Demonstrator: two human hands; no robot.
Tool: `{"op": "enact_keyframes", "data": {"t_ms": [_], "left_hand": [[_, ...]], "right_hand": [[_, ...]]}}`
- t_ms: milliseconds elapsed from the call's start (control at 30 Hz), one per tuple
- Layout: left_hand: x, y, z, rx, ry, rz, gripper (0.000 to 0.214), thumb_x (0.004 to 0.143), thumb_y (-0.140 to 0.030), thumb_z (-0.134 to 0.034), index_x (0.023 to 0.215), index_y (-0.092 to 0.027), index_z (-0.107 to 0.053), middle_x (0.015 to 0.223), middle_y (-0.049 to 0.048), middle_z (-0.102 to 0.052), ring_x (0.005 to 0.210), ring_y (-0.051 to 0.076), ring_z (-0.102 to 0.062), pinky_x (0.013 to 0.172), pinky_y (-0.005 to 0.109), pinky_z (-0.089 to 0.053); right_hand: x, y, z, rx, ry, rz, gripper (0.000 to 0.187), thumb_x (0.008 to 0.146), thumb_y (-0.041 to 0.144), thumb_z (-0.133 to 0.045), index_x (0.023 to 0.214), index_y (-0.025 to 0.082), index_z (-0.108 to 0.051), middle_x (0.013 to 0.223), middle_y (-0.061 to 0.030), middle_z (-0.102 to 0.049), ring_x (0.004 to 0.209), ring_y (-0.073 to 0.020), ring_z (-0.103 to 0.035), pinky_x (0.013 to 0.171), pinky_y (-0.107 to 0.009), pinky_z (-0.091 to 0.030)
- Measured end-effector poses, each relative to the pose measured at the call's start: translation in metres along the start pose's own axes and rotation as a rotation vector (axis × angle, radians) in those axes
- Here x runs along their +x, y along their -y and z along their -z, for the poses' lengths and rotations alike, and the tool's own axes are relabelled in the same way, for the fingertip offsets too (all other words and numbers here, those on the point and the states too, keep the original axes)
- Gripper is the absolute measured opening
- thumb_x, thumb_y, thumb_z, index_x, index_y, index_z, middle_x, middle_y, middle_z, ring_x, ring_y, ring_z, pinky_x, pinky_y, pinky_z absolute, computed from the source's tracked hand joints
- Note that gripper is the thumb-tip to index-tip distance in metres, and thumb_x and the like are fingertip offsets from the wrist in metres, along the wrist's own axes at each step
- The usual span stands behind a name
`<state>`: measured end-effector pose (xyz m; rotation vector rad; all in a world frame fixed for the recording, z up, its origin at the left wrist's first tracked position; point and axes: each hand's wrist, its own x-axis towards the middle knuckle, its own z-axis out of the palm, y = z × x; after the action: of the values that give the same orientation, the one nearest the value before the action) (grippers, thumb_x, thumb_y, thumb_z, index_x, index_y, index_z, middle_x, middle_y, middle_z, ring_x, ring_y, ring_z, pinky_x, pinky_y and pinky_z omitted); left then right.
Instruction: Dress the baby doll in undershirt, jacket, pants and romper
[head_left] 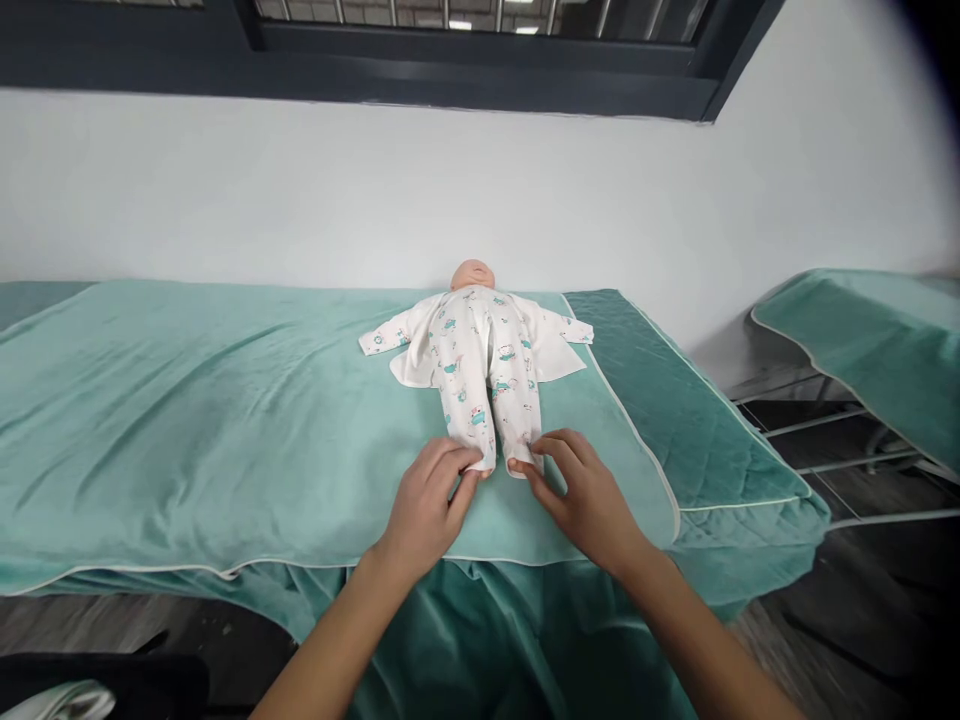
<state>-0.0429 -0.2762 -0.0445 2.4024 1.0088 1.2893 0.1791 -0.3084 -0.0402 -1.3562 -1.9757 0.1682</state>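
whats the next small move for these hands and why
Probably easing the white, teal-printed cloth trousers gently toward the person to straighten them: the left hand and right hand each have fingertips at the end of one trouser leg.

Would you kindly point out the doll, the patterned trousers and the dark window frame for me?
Doll (472, 274), head-camera view: on its head.
Patterned trousers (466, 375), head-camera view: on the middle of the picture-left leg.
Dark window frame (472, 76), head-camera view: on its lower bar.
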Motion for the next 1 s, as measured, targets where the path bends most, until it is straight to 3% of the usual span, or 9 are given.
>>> {"op": "enact_keyframes", "data": {"t_ms": [100, 267, 333, 467, 567, 667, 833, 1000], "left_hand": [[-0.002, -0.004, 0.001, -0.004, 0.026, 0.018, 0.018, 0.094, -0.015, -0.054, 0.109, -0.023, -0.058, 0.095, 0.0053, -0.065, 0.090, 0.018, -0.061, 0.079, 0.033, -0.050], [-0.010, 0.002, 0.001, -0.042, 0.124, 0.012, 0.016, 0.092, -0.015, -0.056, 0.105, -0.023, -0.060, 0.093, 0.0048, -0.065, 0.087, 0.019, -0.060, 0.078, 0.035, -0.049], [-0.011, 0.013, 0.003, -0.054, 0.094, 0.052, 0.014, 0.092, -0.016, -0.056, 0.103, -0.023, -0.061, 0.091, 0.0040, -0.066, 0.085, 0.018, -0.060, 0.077, 0.033, -0.050], [0.001, 0.053, 0.002, 0.133, -0.021, 0.217, 0.016, 0.095, -0.019, -0.049, 0.105, -0.021, -0.061, 0.097, 0.0061, -0.066, 0.092, 0.021, -0.060, 0.082, 0.037, -0.051], [0.023, 0.085, -0.005, 0.337, 0.034, 0.213, 0.026, 0.092, -0.018, -0.049, 0.115, -0.018, -0.061, 0.115, 0.0120, -0.065, 0.111, 0.029, -0.056, 0.097, 0.046, -0.049], [0.049, 0.107, -0.014, 0.453, 0.105, 0.169, 0.035, 0.091, -0.017, -0.049, 0.124, -0.014, -0.061, 0.129, 0.0163, -0.061, 0.130, 0.034, -0.047, 0.109, 0.052, -0.041], [0.079, 0.124, -0.024, 0.516, 0.226, 0.047, 0.032, 0.090, -0.015, -0.047, 0.115, -0.014, -0.067, 0.120, 0.0166, -0.064, 0.134, 0.033, -0.046, 0.117, 0.055, -0.033], [0.091, 0.130, -0.027, 0.501, 0.231, 0.048, 0.021, 0.087, -0.015, -0.050, 0.092, -0.016, -0.070, 0.097, 0.0156, -0.065, 0.106, 0.032, -0.058, 0.100, 0.053, -0.048]], "right_hand": [[0.004, 0.016, -0.008, -0.032, 0.059, 0.051, 0.032, 0.091, 0.021, -0.062, 0.121, 0.024, -0.054, 0.121, -0.0103, -0.061, 0.113, -0.0279, -0.054, 0.094, -0.047, -0.046], [0.011, 0.031, -0.019, -0.068, 0.134, 0.120, 0.013, 0.093, 0.017, -0.056, 0.104, 0.023, -0.059, 0.104, -0.0064, -0.066, 0.102, -0.0253, -0.056, 0.094, -0.047, -0.043], [0.014, 0.028, -0.016, -0.012, 0.128, 0.140, 0.011, 0.094, 0.017, -0.055, 0.101, 0.024, -0.060, 0.098, -0.0049, -0.066, 0.097, -0.0235, -0.057, 0.089, -0.044, -0.045], [0.023, 0.002, -0.004, 0.154, -0.038, 0.000, 0.007, 0.097, 0.021, -0.052, 0.100, 0.024, -0.058, 0.096, -0.0049, -0.064, 0.092, -0.0207, -0.058, 0.081, -0.038, -0.048], [0.036, -0.026, -0.004, 0.209, -0.133, -0.159, 0.008, 0.096, 0.024, -0.052, 0.102, 0.024, -0.058, 0.098, -0.0051, -0.063, 0.093, -0.0203, -0.059, 0.083, -0.038, -0.049], [0.052, -0.056, -0.016, 0.217, -0.131, -0.239, 0.015, 0.095, 0.025, -0.051, 0.108, 0.024, -0.058, 0.105, -0.0063, -0.062, 0.096, -0.0210, -0.060, 0.085, -0.039, -0.052], [0.078, -0.092, -0.041, -0.064, -0.110, -0.139, 0.027, 0.091, 0.015, -0.048, 0.114, 0.019, -0.061, 0.118, -0.0139, -0.061, 0.111, -0.0283, -0.054, 0.097, -0.048, -0.047], [0.101, -0.106, -0.049, -0.238, 0.025, 0.052, 0.026, 0.090, 0.018, -0.055, 0.111, 0.018, -0.069, 0.115, -0.0153, -0.065, 0.115, -0.0308, -0.052, 0.103, -0.048, -0.043]]}}
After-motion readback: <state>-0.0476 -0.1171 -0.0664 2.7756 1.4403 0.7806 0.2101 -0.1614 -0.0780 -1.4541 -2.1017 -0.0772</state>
